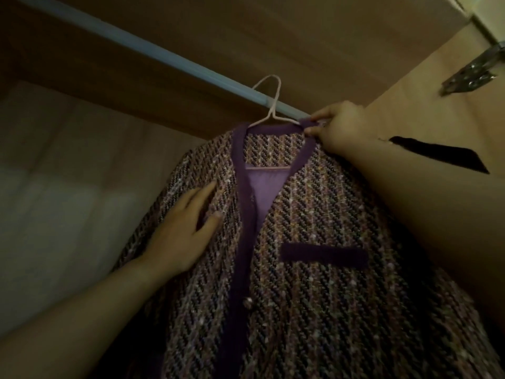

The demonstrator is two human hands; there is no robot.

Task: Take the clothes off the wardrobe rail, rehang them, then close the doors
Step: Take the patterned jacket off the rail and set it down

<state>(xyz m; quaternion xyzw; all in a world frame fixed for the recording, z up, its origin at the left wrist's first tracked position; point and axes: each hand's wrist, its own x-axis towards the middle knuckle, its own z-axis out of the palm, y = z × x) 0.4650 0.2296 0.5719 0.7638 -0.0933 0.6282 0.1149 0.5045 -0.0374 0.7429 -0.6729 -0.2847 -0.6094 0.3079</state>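
From the head camera, a purple tweed jacket [314,214] hangs on a pink hanger [269,105] hooked over the rail [153,54]. The right hand [336,127] pinches the collar; the left hand [185,231] lies open and flat on the near-left front. This looks like rehanging; next, probably release and straighten.

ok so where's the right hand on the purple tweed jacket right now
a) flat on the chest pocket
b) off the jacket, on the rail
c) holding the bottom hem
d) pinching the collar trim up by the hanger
d: the right hand pinches the purple collar trim of the jacket beside the hanger, which is hooked on the rail; the left hand lies flat on the front.
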